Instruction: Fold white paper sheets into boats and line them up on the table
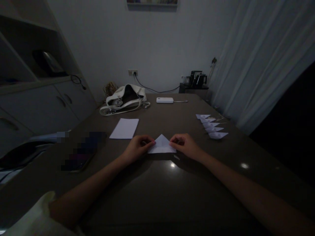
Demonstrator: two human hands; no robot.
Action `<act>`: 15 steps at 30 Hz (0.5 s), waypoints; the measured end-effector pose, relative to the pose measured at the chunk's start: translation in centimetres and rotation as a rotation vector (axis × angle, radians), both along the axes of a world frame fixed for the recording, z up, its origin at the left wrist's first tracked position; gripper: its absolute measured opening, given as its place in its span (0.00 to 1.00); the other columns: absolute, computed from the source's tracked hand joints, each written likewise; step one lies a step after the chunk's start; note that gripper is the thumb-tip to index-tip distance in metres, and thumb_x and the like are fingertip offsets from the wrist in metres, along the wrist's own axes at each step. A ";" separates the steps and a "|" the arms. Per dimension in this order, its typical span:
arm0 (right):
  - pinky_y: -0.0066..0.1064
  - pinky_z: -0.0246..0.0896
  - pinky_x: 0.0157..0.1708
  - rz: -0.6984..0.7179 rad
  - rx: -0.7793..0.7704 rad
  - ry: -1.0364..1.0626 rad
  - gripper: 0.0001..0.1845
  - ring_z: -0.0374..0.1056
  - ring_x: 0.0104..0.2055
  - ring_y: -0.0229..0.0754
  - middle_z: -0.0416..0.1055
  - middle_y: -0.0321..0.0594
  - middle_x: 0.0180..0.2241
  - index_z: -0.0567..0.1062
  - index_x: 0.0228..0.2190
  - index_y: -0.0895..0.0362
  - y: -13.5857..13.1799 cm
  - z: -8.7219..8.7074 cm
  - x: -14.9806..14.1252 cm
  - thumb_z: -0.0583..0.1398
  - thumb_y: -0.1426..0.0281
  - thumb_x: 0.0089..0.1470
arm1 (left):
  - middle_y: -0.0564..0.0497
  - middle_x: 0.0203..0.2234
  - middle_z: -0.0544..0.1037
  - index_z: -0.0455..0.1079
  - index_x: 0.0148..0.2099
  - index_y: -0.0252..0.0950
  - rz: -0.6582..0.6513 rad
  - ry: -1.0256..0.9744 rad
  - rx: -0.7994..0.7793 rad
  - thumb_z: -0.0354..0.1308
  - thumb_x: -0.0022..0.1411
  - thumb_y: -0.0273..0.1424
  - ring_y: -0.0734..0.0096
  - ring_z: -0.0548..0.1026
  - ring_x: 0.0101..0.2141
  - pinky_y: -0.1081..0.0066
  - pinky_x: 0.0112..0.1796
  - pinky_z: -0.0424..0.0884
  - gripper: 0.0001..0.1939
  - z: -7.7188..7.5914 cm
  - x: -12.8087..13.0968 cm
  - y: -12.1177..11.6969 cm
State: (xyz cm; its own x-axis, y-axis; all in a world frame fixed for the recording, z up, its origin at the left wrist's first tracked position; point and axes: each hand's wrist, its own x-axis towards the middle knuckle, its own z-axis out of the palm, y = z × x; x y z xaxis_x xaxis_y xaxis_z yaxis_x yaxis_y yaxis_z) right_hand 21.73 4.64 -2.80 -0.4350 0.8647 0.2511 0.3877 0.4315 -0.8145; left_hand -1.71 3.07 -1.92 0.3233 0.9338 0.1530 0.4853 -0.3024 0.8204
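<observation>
Between my two hands is a white sheet of paper (161, 145) folded into a triangle, its point upward and its wide edge toward me. My left hand (139, 147) pinches its left side with thumb and fingers. On the opposite slope, my right hand (185, 146) pinches the right side the same way. A stack of white paper (124, 128) lies flat beyond my left hand. Off to the right, several folded paper boats (218, 134) stand in a row on the dark table (157, 193).
A white handbag (126, 96) sits at the back left, with a white power bank (164, 100) and short cable to its right. A blurred-out phone (82, 154) lies at left. Beyond the table's far right corner stands a black kettle (200, 79). Curtains hang along the right.
</observation>
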 end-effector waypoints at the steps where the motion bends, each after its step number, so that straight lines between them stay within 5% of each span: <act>1: 0.27 0.59 0.26 0.005 -0.004 0.002 0.07 0.65 0.26 0.36 0.70 0.37 0.24 0.74 0.27 0.59 0.0 0.0 0.0 0.60 0.67 0.50 | 0.48 0.29 0.77 0.73 0.35 0.33 0.000 0.001 0.001 0.55 0.57 0.41 0.66 0.73 0.30 0.70 0.31 0.67 0.15 0.0 -0.1 0.0; 15: 0.28 0.58 0.27 -0.059 0.007 0.062 0.07 0.65 0.26 0.37 0.71 0.38 0.25 0.73 0.26 0.59 0.2 0.0 0.0 0.60 0.67 0.49 | 0.46 0.31 0.78 0.74 0.38 0.32 -0.011 -0.047 -0.062 0.55 0.57 0.42 0.67 0.73 0.30 0.71 0.30 0.67 0.18 0.0 0.2 -0.1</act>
State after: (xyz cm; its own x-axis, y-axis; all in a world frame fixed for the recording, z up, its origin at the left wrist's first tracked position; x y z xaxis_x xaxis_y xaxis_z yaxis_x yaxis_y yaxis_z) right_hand 21.74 4.84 -2.85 -0.3666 0.8867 0.2817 0.3621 0.4149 -0.8347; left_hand -1.54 2.99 -1.88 0.3270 0.9386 0.1101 0.4428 -0.2551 0.8596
